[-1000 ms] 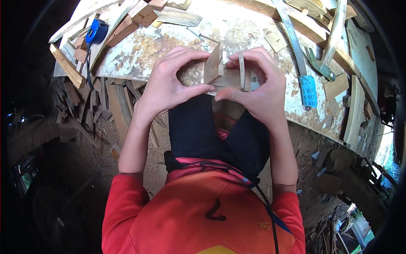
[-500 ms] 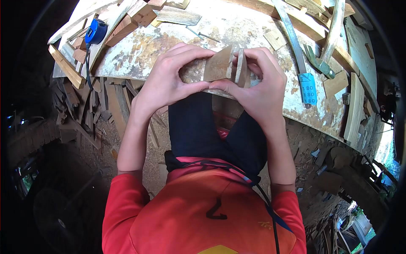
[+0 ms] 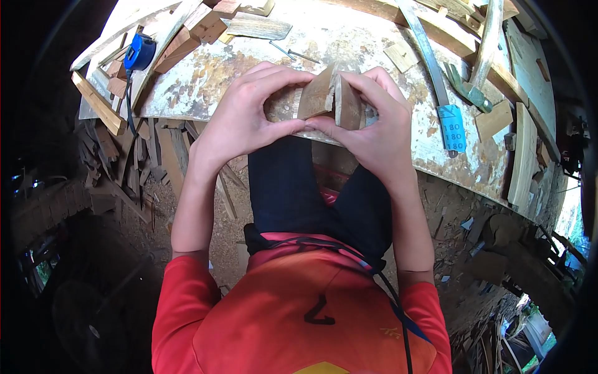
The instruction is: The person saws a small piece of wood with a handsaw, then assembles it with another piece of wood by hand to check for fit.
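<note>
Just above the near edge of the workbench, my left hand point(image 3: 246, 115) grips a small brown wood block point(image 3: 316, 98) between thumb and fingers. A second small wood piece point(image 3: 350, 107) is pinched in my right hand point(image 3: 387, 121), its broad face turned partly to the right. The two pieces meet or nearly meet along their upper edges, with a narrow dark gap lower down. My thumbs come close together beneath them. The fingertips behind the pieces are partly hidden.
The worn workbench point(image 3: 193, 93) carries two nails point(image 3: 303, 57), a blue tape measure point(image 3: 140, 52), a hammer point(image 3: 476, 96) and a long metal bar with a blue label point(image 3: 452, 128). Wood offcuts point(image 3: 259, 26) lie around its edges. Scrap wood point(image 3: 134, 153) is heaped below on the left.
My right hand has moved slightly left and turned its wood piece, bringing its edge nearer the left block. More of that piece's right face shows. My left hand has hardly moved.
</note>
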Action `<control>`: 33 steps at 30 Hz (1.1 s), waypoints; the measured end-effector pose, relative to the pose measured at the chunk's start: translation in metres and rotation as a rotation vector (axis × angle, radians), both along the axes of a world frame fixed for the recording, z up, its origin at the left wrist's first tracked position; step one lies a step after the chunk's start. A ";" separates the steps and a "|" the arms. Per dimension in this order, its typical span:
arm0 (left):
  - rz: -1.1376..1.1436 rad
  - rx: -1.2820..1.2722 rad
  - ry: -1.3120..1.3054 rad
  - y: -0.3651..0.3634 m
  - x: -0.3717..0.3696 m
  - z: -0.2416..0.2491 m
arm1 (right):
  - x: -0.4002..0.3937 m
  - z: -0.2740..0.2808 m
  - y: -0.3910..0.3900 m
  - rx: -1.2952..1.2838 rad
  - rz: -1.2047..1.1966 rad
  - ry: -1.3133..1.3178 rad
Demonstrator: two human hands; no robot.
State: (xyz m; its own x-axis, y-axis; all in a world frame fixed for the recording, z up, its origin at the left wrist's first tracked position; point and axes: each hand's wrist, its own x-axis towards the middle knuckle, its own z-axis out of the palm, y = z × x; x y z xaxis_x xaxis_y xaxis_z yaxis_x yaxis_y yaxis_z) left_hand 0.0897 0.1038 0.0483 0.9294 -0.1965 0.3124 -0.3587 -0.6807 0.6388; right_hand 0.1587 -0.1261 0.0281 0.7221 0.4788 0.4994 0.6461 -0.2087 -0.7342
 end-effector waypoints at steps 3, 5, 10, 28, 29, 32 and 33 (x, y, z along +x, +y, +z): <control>-0.022 0.024 -0.007 0.001 0.002 0.002 | 0.001 -0.002 0.000 0.029 -0.009 0.007; -0.010 0.032 0.038 -0.002 0.002 0.007 | 0.001 -0.004 -0.001 0.036 -0.011 0.013; -0.067 -0.040 -0.016 -0.007 0.008 0.016 | 0.005 -0.009 -0.004 0.043 -0.018 0.046; -0.110 -0.213 -0.067 -0.021 0.021 0.026 | -0.002 -0.003 -0.002 -0.022 -0.062 0.080; -0.099 -0.209 -0.054 -0.021 0.021 0.027 | -0.002 -0.003 -0.002 -0.022 -0.066 0.076; -0.077 -0.194 -0.034 -0.019 0.020 0.026 | -0.003 -0.002 -0.001 -0.024 -0.071 0.064; -0.073 -0.190 -0.029 -0.019 0.020 0.025 | -0.004 -0.001 -0.001 -0.026 -0.069 0.063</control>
